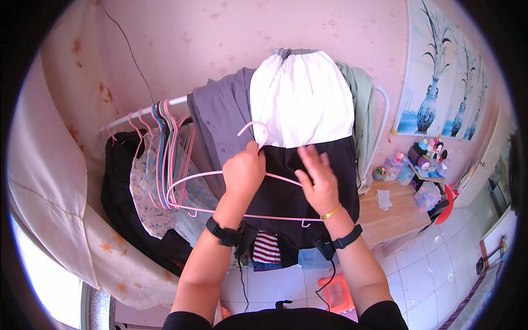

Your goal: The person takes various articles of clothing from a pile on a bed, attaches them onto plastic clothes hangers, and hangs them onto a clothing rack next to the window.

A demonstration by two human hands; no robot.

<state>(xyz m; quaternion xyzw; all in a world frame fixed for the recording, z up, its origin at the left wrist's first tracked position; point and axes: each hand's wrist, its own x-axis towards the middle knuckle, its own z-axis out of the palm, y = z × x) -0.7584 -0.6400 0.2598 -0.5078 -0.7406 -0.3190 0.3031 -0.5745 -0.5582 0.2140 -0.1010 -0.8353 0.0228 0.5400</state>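
Note:
My left hand (244, 169) is closed around the neck of a pink clothes hanger (270, 216), just under its hook. The hanger carries no garment, and small hooks show along its bottom bar. My right hand (317, 177), slightly blurred, has its fingers apart by the hanger's right shoulder; whether it touches the hanger I cannot tell. Behind both hands, a white skirt-like garment (303, 99) with a gathered top and a black garment (264, 194) below it lie draped over the rack. A grey-purple buttoned garment (222, 107) hangs beside them, and a pale green one (361, 90) is at the right.
A white metal clothes rail (140, 110) bears several pink, blue and green hangers (167, 156) and a black garment (119, 173). A floral curtain (49, 185) borders the left. At the right stands a wooden table (387, 218); an orange stool (340, 295) is on the tiled floor below.

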